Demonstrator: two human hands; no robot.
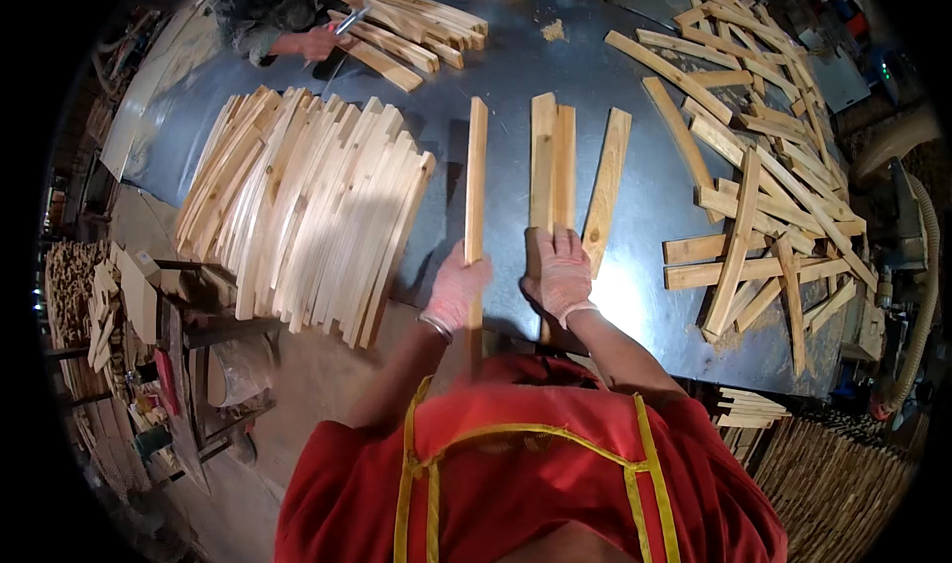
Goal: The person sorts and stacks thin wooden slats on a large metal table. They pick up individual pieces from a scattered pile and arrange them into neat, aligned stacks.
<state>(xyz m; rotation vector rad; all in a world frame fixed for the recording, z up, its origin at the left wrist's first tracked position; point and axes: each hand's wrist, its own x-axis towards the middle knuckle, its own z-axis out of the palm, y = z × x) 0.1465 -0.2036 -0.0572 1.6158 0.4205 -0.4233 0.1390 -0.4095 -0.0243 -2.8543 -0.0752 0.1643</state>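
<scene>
Both my hands wear pale pinkish gloves. My left hand [459, 287] is wrapped round the lower part of a long wooden strip [476, 167], which points away from me. To its right, my right hand [565, 274] grips the near end of wooden slats [552, 162] lying side by side; its fingers rest over their top and the palm side is hidden. Another single slat [607, 181] lies tilted just right of that hand. Left of my left hand, a wide row of pale strips [327, 201] stands packed together at the table's edge.
A loose, crossed pile of slats [739, 216] covers the right side of the dark metal table [650, 340]. Across the table at far left, another person's hand [315, 43] holds a metallic tool beside more strips [421, 23]. A dark stand [198, 365] is at lower left.
</scene>
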